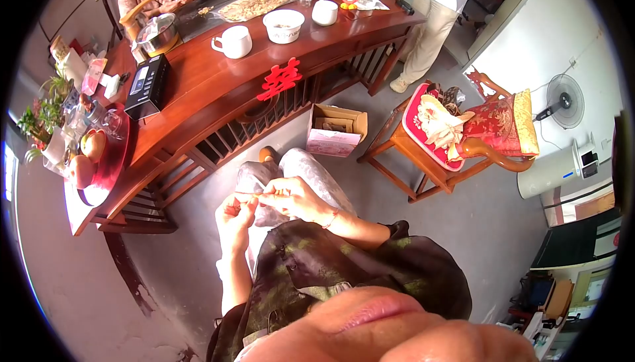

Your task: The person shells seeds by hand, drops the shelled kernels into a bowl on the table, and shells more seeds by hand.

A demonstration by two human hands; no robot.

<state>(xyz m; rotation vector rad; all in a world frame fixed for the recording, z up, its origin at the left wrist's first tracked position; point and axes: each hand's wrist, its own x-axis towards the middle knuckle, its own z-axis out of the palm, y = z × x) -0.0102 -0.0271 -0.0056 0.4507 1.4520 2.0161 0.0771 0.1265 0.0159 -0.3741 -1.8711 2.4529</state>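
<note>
Both hands are raised close together above the person's lap. My left hand [236, 220] is closed, its thumb and fingers pinched together at a small thing too tiny to name. Just to its right, my right hand [294, 200] has its thumb and index finger pressed together near the left fingertips. A thin, pale piece shows between the two hands, but I cannot make out what it is. Beneath them are light patterned trousers [317, 180] and a dark patterned top [370, 263].
A curved wooden table [192, 77] holds a white mug [236, 42], a white bowl [284, 26], a black box [147, 87] and a fruit tray [122, 157]. A cardboard box [334, 140] and wooden chair [423, 147] stand nearby. Two other people are beyond the table.
</note>
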